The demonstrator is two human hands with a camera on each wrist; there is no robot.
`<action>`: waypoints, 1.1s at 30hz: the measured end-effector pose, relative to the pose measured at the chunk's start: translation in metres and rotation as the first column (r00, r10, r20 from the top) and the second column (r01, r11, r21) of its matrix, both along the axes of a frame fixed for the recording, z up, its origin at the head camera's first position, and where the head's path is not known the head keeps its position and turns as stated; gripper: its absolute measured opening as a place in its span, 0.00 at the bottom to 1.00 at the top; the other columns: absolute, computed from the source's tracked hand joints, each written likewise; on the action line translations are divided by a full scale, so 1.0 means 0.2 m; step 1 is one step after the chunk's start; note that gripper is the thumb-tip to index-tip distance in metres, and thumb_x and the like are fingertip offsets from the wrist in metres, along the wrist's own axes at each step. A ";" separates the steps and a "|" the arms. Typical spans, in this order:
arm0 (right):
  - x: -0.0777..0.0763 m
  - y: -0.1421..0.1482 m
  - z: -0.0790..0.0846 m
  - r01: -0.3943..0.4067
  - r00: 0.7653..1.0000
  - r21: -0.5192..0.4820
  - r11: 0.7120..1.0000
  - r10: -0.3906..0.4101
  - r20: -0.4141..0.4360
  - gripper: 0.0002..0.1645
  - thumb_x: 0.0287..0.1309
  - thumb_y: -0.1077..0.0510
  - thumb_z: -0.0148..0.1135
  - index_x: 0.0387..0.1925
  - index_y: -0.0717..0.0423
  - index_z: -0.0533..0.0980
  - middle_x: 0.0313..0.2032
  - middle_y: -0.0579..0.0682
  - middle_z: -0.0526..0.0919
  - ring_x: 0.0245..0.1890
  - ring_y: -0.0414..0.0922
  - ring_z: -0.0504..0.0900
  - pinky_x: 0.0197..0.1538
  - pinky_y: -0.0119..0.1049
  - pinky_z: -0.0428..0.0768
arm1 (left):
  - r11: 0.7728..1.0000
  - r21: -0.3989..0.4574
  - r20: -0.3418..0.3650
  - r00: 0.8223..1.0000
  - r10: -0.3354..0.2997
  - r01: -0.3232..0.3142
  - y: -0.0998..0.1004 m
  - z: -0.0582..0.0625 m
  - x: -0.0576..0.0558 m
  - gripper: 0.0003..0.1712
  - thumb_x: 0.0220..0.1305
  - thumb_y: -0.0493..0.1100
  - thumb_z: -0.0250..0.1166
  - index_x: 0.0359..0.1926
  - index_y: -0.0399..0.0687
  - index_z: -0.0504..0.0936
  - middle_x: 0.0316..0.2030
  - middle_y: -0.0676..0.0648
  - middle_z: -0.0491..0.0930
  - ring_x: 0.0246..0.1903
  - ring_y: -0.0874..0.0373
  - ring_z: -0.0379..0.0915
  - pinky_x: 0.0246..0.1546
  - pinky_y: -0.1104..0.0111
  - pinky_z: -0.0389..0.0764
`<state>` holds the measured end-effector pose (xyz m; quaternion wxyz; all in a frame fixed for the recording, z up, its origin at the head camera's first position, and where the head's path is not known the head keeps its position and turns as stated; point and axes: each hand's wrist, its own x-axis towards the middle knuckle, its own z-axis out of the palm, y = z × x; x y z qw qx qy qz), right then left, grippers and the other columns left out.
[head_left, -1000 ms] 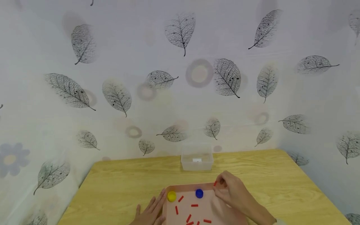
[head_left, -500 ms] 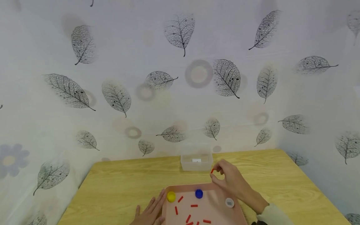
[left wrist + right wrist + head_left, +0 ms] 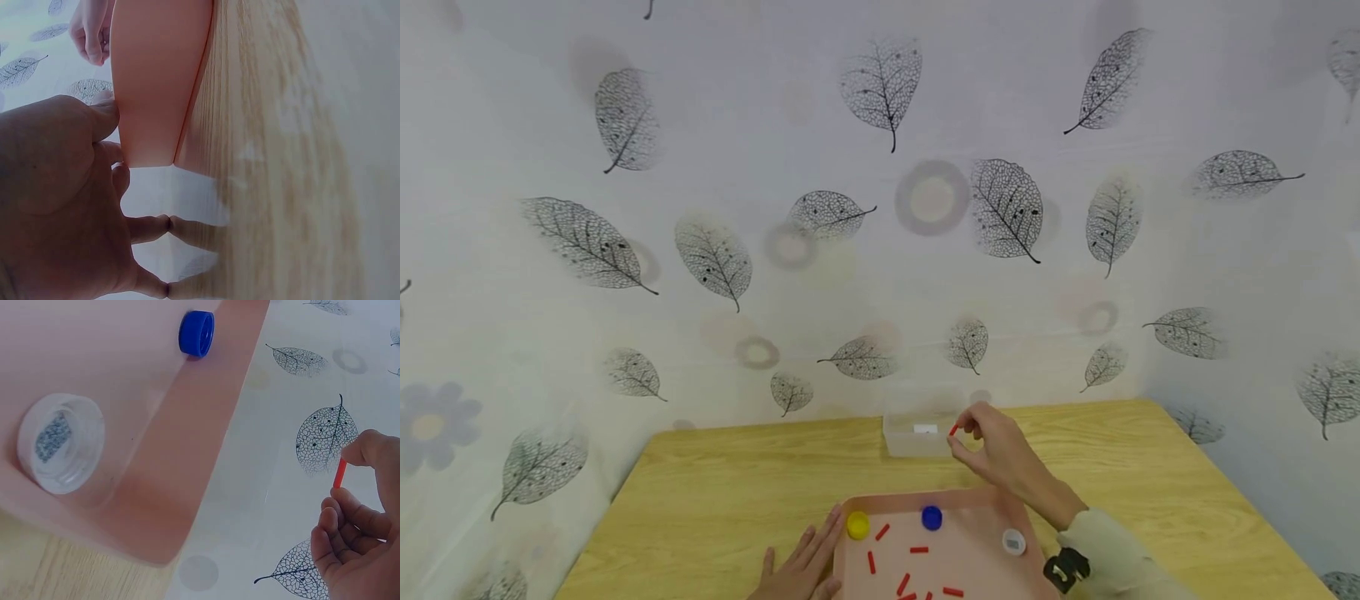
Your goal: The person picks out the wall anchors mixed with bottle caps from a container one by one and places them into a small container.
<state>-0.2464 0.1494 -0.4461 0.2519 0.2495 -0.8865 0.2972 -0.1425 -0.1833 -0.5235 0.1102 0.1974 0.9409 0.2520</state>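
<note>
Between thumb and forefinger my right hand (image 3: 1000,454) pinches a short red stick (image 3: 339,472), raised past the tray's back wall. In the head view it overlaps the right side of a clear plastic box (image 3: 910,446) that holds a white label-like piece. My left hand (image 3: 799,571) rests against the left wall of the pink tray (image 3: 153,87); its fingers are spread, and two fingertips touch the table in the left wrist view. Several more red sticks (image 3: 919,550) lie scattered in the tray.
Inside the tray, along its back, are a yellow bottle cap (image 3: 858,526), a blue bottle cap (image 3: 196,334) and a white cap (image 3: 61,444) with a grey patch. The wooden table (image 3: 722,483) meets a leaf-patterned wall covering (image 3: 850,275) behind the box.
My right hand has carried the red stick from the tray's back right corner up and leftward to the clear box, uncovering the white cap. The left hand has stayed put.
</note>
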 end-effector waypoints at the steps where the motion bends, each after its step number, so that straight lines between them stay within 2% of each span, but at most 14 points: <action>1: -0.01 0.00 0.00 0.000 1.000 -0.004 1.000 0.000 0.002 0.13 0.46 0.56 0.72 0.31 0.51 0.74 0.27 0.40 0.73 0.25 0.40 0.72 0.29 0.28 0.74 | 1.000 0.003 0.002 1.000 0.000 0.000 0.00 0.00 0.00 0.37 0.70 0.65 0.41 0.74 0.69 0.39 0.74 0.58 0.38 0.66 0.34 0.51 0.46 0.21 0.36; 5: -0.06 -0.02 0.00 0.009 1.000 -0.022 1.000 -0.009 0.005 0.13 0.46 0.57 0.72 0.30 0.55 0.75 0.26 0.45 0.74 0.25 0.43 0.73 0.28 0.30 0.73 | 1.000 0.005 0.010 1.000 -0.002 0.002 0.00 0.01 0.00 0.37 0.70 0.65 0.40 0.74 0.69 0.38 0.74 0.57 0.38 0.66 0.34 0.50 0.46 0.21 0.36; 14: -0.15 -0.06 -0.01 0.037 0.999 -0.021 0.999 -0.037 0.026 0.13 0.47 0.57 0.71 0.30 0.58 0.76 0.26 0.50 0.77 0.24 0.42 0.72 0.29 0.31 0.72 | 1.000 0.010 0.043 0.999 0.009 -0.009 0.00 0.03 0.00 0.37 0.70 0.66 0.40 0.74 0.70 0.39 0.74 0.58 0.39 0.66 0.33 0.50 0.47 0.21 0.35; 22: -0.22 -0.08 -0.06 0.056 0.996 -0.037 0.998 -0.053 0.072 0.11 0.48 0.57 0.71 0.30 0.56 0.76 0.27 0.47 0.76 0.25 0.42 0.72 0.29 0.33 0.72 | 1.000 -0.002 -0.006 1.000 -0.006 0.006 -0.01 0.00 0.00 0.37 0.70 0.66 0.40 0.74 0.69 0.39 0.74 0.58 0.39 0.66 0.34 0.51 0.46 0.21 0.37; 33: -0.31 -0.11 -0.08 0.061 0.993 -0.004 0.998 -0.060 0.101 0.10 0.49 0.57 0.70 0.29 0.57 0.77 0.26 0.46 0.76 0.25 0.38 0.73 0.31 0.34 0.76 | 1.000 -0.007 0.007 1.000 -0.002 0.003 -0.01 0.01 0.00 0.37 0.70 0.67 0.39 0.74 0.69 0.39 0.74 0.58 0.39 0.66 0.33 0.51 0.46 0.21 0.36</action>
